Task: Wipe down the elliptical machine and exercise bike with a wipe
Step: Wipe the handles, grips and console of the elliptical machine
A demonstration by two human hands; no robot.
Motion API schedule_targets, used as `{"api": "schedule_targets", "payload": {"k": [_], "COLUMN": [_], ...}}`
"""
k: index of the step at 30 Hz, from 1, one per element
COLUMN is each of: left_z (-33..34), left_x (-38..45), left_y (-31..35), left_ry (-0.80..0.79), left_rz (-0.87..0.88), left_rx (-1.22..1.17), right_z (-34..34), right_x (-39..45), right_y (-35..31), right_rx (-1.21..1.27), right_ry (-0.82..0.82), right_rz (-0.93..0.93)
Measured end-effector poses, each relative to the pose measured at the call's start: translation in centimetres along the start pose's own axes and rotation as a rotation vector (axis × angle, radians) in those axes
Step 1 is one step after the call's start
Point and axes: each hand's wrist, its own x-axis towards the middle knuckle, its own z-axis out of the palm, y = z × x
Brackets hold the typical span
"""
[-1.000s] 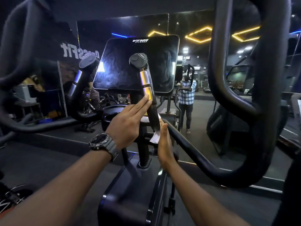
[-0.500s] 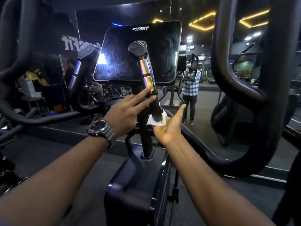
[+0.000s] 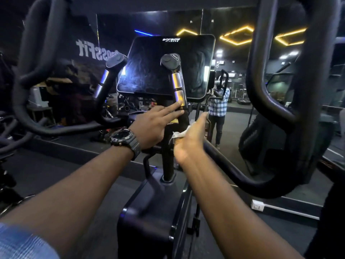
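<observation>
view: a single head-worn wide-angle camera, so no second view shares the scene.
position: at the person's head, standing at the elliptical machine (image 3: 149,212).
direction: forward and slightly down, along both forearms toward the console (image 3: 149,71) and a mirror wall (image 3: 233,128) behind it.
nearness: close; the left hand (image 3: 151,126) and right hand (image 3: 190,139) sit mid-frame at arm's reach, and the big handlebar loops (image 3: 317,90) crowd the edges.
distortion: straight bars bow outward near the borders.
</observation>
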Motion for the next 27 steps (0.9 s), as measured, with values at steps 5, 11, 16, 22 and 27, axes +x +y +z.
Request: {"api": "schedule_targets", "payload": {"k": [5,11,16,22,27], "left_z": [0.6,-0.8,0.0,-1.0,-2.0], "left_x": [0.1,-0.5,1.8,3.3,3.3], "left_y": [0.2,-0.1,1.1,0.8,0.4], "left_ry": [0.039,0.077,0.143,0.172,0.083], "left_rz": [-0.061,-0.195,-0.566,-0.713,-0.724], "left_rx": [-0.057,-0.247,-0.978,-1.119,-1.064], "right_z": [0.9,1.0,2.9,-1.0,2.7], "right_x": [-1.1,2.1,4.6,2.9,4.5], "right_y": [4.3,1.7,-5.0,-3.8,-6.0], "right_rx": [-0.661,-1.063,-0.956,-0.91,-1.058], "right_ry": [0.009,-0.099,-0.294,-0.435,-0.325], "right_rz": [-0.468,-0.893,-0.597,-0.598,-0.776]}}
